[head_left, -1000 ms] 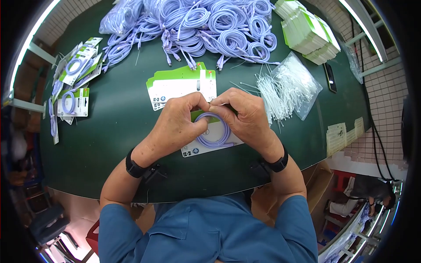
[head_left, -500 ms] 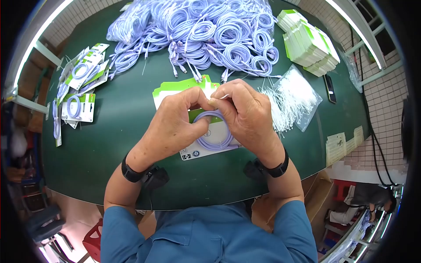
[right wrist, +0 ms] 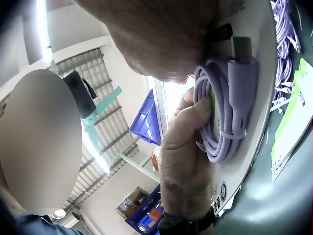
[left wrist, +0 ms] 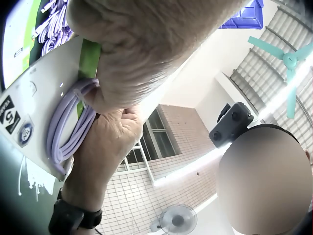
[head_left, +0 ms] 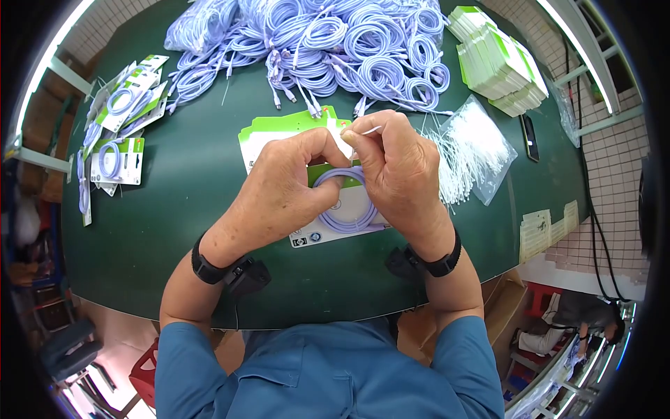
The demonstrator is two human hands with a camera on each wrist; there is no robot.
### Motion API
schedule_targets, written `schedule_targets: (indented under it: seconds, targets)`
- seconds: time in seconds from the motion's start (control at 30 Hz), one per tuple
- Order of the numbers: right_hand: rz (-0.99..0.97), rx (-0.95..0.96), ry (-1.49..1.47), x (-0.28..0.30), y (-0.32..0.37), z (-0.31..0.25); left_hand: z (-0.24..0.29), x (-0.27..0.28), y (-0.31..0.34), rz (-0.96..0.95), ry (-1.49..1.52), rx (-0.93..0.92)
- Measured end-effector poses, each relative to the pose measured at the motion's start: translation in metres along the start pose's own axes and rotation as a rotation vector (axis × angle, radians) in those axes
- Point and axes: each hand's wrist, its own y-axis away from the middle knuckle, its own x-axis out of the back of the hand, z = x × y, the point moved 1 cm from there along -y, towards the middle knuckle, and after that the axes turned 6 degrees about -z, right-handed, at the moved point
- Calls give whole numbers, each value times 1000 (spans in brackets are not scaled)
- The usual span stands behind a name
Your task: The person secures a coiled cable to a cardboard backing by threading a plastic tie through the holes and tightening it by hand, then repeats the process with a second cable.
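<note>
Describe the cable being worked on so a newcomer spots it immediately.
On the dark green table, find the big lilac cable pile, then look nearer the person, between the left hand and right hand. There, a coiled lilac cable sits against a white-and-green card. Unlike the loose coils in the pile or the carded ones at the left, this one has the left thumb inside its loop.

Workshop table (head_left: 167, 230) heaped with cables (head_left: 314, 49)
</note>
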Motion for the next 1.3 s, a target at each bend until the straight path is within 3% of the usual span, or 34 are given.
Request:
schedule_targets:
  seconds: [0.3,0.4,0.57,0.7,0.9,1.0,1.3]
  targets:
    - [-47,-73,-8,4,-1,-4,-3,-1,0,-9,-22,0]
    - [-40,-86,-175,7,-3,-1,-2,2,0,-8,-35,2]
    - [-84,27,-134,20,-3,-6,-2,0,-1,-26,-3,41]
    - [-238,-46,-28,31,11,-19,-4,-1,-2,-47,36,71]
    - [-335,-108,-246,29,32,-22,-7,-8,-2,29,116,38]
    - [-335,-115,-285,29,35,-24,-8,-2,-2,-116,2,79]
    - [-363,-179,-420,41,37,-20,-3,-6,-2,-127,-9,106]
